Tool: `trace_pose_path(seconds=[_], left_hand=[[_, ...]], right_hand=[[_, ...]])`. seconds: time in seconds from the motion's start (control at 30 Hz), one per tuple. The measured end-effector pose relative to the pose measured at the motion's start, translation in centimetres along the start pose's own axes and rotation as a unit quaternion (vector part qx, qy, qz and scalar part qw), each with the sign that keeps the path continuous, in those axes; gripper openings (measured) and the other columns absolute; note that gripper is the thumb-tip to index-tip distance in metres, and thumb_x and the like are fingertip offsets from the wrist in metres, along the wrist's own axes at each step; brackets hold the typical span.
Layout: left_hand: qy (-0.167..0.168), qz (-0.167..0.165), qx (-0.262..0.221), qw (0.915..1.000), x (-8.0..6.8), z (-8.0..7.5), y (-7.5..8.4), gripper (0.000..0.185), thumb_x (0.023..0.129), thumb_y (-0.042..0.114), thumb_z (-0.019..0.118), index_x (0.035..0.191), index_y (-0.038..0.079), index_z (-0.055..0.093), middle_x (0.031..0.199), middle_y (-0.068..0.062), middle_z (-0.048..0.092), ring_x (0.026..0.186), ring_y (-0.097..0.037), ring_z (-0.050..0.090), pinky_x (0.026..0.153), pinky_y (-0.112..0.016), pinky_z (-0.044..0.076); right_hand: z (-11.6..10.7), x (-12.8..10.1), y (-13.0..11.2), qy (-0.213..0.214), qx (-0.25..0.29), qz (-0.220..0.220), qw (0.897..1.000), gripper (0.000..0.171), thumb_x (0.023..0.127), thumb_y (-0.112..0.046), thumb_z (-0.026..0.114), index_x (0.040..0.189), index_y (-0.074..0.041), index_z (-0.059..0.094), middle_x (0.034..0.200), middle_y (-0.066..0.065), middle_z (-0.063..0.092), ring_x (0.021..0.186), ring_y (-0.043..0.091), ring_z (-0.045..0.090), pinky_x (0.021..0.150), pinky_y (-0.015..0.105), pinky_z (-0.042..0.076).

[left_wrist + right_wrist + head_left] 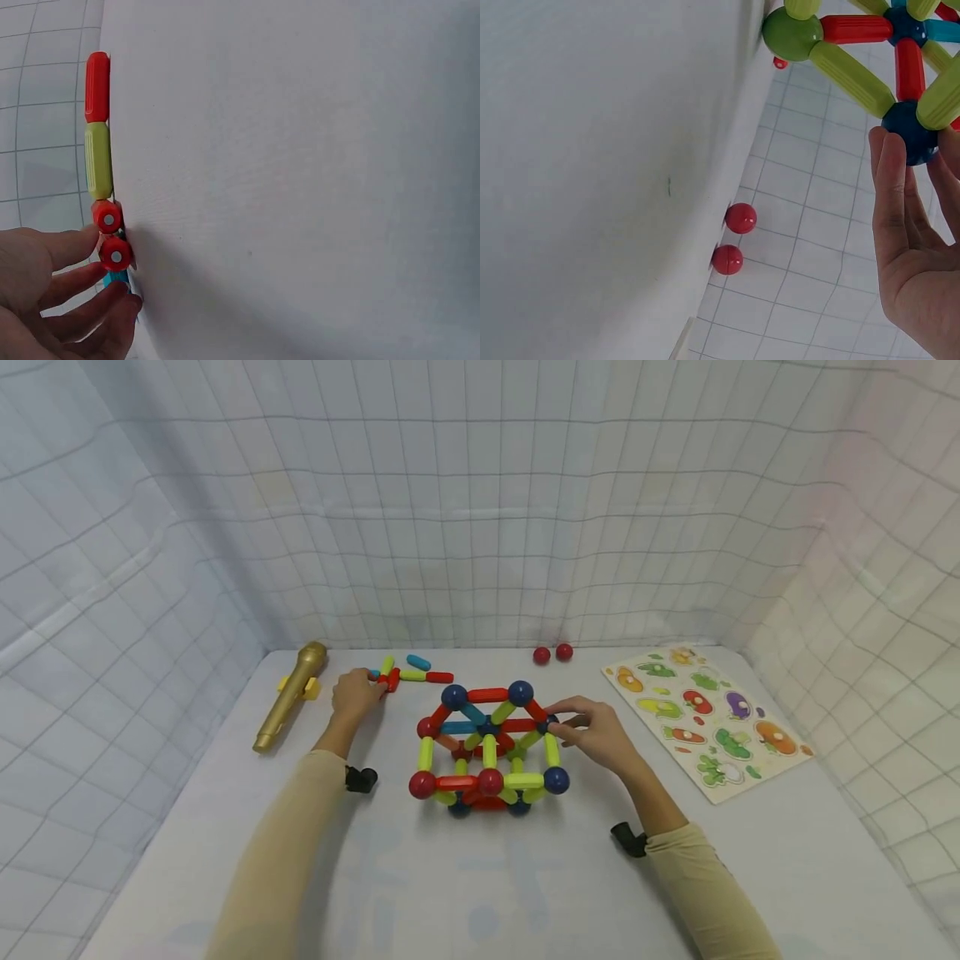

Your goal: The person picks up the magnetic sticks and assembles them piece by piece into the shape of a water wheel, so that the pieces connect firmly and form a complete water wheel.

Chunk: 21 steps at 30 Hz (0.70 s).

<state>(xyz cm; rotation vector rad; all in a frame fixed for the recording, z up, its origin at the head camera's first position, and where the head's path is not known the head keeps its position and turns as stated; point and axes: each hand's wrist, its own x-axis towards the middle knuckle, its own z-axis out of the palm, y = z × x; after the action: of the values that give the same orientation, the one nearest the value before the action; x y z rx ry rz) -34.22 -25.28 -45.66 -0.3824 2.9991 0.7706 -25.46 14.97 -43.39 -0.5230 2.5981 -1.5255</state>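
A structure of magnetic rods (489, 695) and balls stands in the middle of the table, built from red, yellow-green and blue pieces. My right hand (600, 737) holds a dark blue ball (911, 133) at its right corner, thumb and fingers about it in the right wrist view. Farther left, my left hand (357, 695) reaches to a small group of loose rods. In the left wrist view its thumb and fingers pinch at a red rod (115, 255), end-on beside another red rod (107, 217). A blue rod (117, 277) is partly hidden by the fingers.
A gold toy microphone (291, 697) lies at the left over a yellow piece. Two red balls (552, 653) sit near the back wall. At the right lies a vegetable puzzle board (705, 718). A loose blue rod (418, 662) is behind the rod group.
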Motion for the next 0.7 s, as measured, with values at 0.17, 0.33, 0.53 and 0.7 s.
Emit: trace_pose_path(seconds=[0.17,0.33,0.53,0.7], left_hand=[[0.016,0.047,0.009,0.9987,0.5,0.0,0.1,0.034,0.092,0.012,0.058,0.118,-0.01,0.063,0.121,-0.027,0.064,0.114,-0.043,0.059,0.098,-0.053,0.048],[-0.006,0.053,0.081,0.9953,-0.6,-1.0,-0.4,0.027,0.09,0.002,0.049,0.107,-0.014,0.063,0.11,-0.033,0.064,0.101,-0.046,0.061,0.086,-0.054,0.052],[-0.02,0.056,0.175,0.9827,-2.6,-1.7,-1.2,0.03,0.096,0.003,0.041,0.109,-0.016,0.059,0.107,-0.038,0.06,0.102,-0.053,0.057,0.087,-0.059,0.05],[-0.044,0.066,0.207,0.975,-3.7,-1.4,-1.8,0.032,0.101,0.002,0.035,0.119,-0.016,0.054,0.111,-0.04,0.053,0.103,-0.055,0.056,0.084,-0.059,0.051]], right_hand=[[0.1,-0.1,-0.1,0.002,-0.007,0.003,1.0,0.028,0.09,-0.019,0.07,0.117,-0.01,0.069,0.12,0.011,0.065,0.095,0.028,0.071,0.075,0.034,0.06],[0.4,0.1,-0.3,0.001,-0.002,0.0,1.0,0.028,0.091,-0.018,0.069,0.117,-0.01,0.068,0.119,0.011,0.066,0.095,0.028,0.071,0.074,0.033,0.06],[0.4,0.2,-0.1,0.002,-0.003,-0.003,1.0,0.03,0.091,-0.017,0.068,0.119,-0.008,0.067,0.121,0.014,0.065,0.097,0.029,0.071,0.074,0.033,0.06],[0.2,0.0,-0.2,0.003,-0.007,-0.005,1.0,0.031,0.092,-0.019,0.068,0.12,-0.007,0.067,0.121,0.016,0.065,0.096,0.031,0.071,0.075,0.036,0.06]])
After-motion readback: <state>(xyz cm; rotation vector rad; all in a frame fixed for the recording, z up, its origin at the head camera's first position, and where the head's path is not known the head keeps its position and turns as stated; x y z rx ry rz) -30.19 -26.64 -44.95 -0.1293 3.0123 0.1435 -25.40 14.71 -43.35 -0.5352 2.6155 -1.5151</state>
